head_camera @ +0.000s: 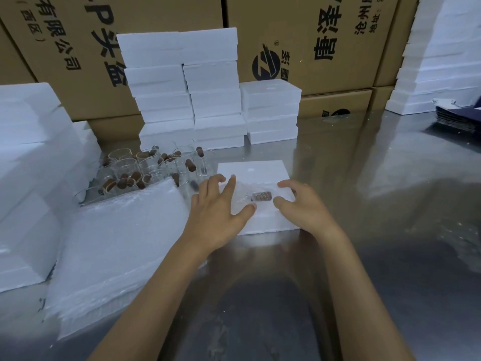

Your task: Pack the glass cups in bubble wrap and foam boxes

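Step in hand: a glass cup with a wooden handle, wrapped in bubble wrap [256, 198], is being seated in the open foam box [253, 169] on the steel table [377, 183]; judged to be the boxing stage of one cup.
Left hand [217, 204]: fingers spread and fairly straight, laid flat on the left part of the wrapped cup; nothing is pinched.
Right hand [302, 204]: fingers loosely curved, resting on the wrap and box surface just right of the cup; whether anything is gripped cannot be told.
Next move, judged: the bundle is to be pressed level in its recess, then a foam lid fitted; even, light pressure is called for, since glass lies under thin wrap.
Unwrapped cups [153, 168]: clustered just left of and behind the open box; roughly a dozen, exact count not readable.
Bubble wrap sheets [117, 235]: one stack, left of the open box, nearer the person.
Closed foam boxes [208, 100]: three columns behind the open box; about four, four and two.
Other foam stacks [28, 165]: one far left, one far right of the box.
Cardboard cartons [312, 35]: stacked behind everything.
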`<state>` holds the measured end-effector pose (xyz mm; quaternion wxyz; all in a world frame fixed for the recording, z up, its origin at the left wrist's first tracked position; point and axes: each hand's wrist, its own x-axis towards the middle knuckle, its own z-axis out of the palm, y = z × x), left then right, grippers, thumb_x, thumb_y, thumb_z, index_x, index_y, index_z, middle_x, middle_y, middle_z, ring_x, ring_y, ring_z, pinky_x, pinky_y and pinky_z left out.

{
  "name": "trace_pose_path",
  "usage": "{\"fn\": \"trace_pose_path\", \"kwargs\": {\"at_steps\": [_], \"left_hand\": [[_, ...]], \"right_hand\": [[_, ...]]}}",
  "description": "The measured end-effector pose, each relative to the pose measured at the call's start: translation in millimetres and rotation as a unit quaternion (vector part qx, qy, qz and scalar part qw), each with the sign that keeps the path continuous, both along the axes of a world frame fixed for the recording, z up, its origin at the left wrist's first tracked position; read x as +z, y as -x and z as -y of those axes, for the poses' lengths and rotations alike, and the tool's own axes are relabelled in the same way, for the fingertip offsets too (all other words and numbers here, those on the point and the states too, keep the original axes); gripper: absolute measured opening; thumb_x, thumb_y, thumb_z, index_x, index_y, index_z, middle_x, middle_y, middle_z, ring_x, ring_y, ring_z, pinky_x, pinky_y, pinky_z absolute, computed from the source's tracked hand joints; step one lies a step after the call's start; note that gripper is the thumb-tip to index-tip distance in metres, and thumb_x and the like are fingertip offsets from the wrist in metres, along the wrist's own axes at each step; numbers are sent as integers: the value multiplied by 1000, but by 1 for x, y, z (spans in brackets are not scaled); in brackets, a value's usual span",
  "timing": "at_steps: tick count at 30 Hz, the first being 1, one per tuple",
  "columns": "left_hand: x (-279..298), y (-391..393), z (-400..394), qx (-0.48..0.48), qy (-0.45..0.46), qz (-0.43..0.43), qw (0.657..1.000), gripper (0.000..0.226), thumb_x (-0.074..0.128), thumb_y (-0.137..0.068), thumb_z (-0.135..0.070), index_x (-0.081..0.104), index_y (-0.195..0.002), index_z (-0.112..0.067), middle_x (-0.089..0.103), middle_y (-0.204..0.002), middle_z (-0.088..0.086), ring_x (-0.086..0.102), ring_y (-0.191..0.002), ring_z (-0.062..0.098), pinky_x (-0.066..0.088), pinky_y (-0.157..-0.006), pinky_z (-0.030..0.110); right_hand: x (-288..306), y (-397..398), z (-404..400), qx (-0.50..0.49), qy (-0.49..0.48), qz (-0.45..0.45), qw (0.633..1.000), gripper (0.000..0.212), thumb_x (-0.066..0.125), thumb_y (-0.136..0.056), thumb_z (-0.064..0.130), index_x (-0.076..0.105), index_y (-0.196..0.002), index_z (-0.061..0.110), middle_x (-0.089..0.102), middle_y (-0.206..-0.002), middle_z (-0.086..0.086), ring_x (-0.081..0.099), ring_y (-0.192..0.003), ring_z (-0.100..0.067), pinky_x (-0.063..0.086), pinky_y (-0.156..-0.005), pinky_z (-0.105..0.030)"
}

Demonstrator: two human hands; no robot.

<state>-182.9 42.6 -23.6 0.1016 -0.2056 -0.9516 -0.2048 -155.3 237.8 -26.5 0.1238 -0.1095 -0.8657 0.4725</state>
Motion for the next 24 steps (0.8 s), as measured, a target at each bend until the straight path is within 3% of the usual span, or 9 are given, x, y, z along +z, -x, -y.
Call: {"fn": "trace_pose_path", "kwargs": {"at_steps": [4,6,9,12,14,16,18,20,24], "left_hand": [[16,11,-5,32,-194,167,966,77,31,-92,-74,22,-156,-33,12,-163,-13,3,-151,8,7,-122,45],[25,21,-5,61,-276,217,934,70,29,-97,-68,18,-158,-33,10,-166,-12,6,-152,12,8,-123,44],[31,27,-5,53,-341,297,890,65,26,-102,-61,15,-159,-32,12,-166,-10,12,-152,15,10,-123,43],[32,23,-4,43,-381,249,889,56,32,-103,-54,27,-155,-33,24,-162,-11,25,-147,12,21,-120,38],[41,18,-2,40,-427,167,888,42,39,-104,-45,42,-145,-36,41,-151,-10,40,-135,9,34,-107,32],[55,17,4,40,-471,99,876,28,48,-102,-37,51,-130,-38,57,-131,-4,55,-119,13,45,-99,36],[67,17,11,53,-477,68,875,26,55,-98,-35,53,-124,-37,63,-101,-3,63,-90,6,52,-88,29],[72,15,18,62,-448,82,888,32,60,-95,-39,51,-125,-34,59,-82,-4,61,-61,-4,52,-67,15],[58,5,29,41,-328,149,932,47,65,-90,-51,47,-129,-34,48,-73,-2,52,-49,-5,43,-58,17]], "right_hand": [[5,0,2,-64,223,-64,971,18,61,-89,42,68,-102,30,65,-106,16,59,-106,-6,44,-79,-22],[7,1,1,-66,262,-57,961,18,52,-91,50,63,-101,40,60,-105,23,56,-104,-2,45,-86,-26],[7,4,0,-30,261,-21,965,39,46,-89,55,62,-118,35,62,-123,14,56,-116,-10,42,-107,-41],[8,4,1,-25,260,-33,965,47,48,-85,57,62,-123,33,60,-125,16,53,-120,-8,41,-105,-36],[16,2,0,-57,276,-87,956,43,51,-83,55,65,-117,34,63,-115,19,55,-110,-2,42,-91,-26],[25,-1,-1,-94,290,-177,936,28,56,-84,42,72,-101,25,70,-98,12,62,-91,-3,47,-77,-19],[33,-6,-3,-128,287,-252,915,15,60,-85,26,69,-85,14,66,-78,3,58,-72,-7,47,-65,-20],[34,-8,-3,-138,273,-273,912,10,63,-84,18,63,-76,12,57,-70,3,49,-64,-6,42,-58,-18],[24,-5,-1,-132,245,-205,938,21,65,-83,13,51,-69,18,42,-57,9,34,-46,0,32,-46,-13]]}}
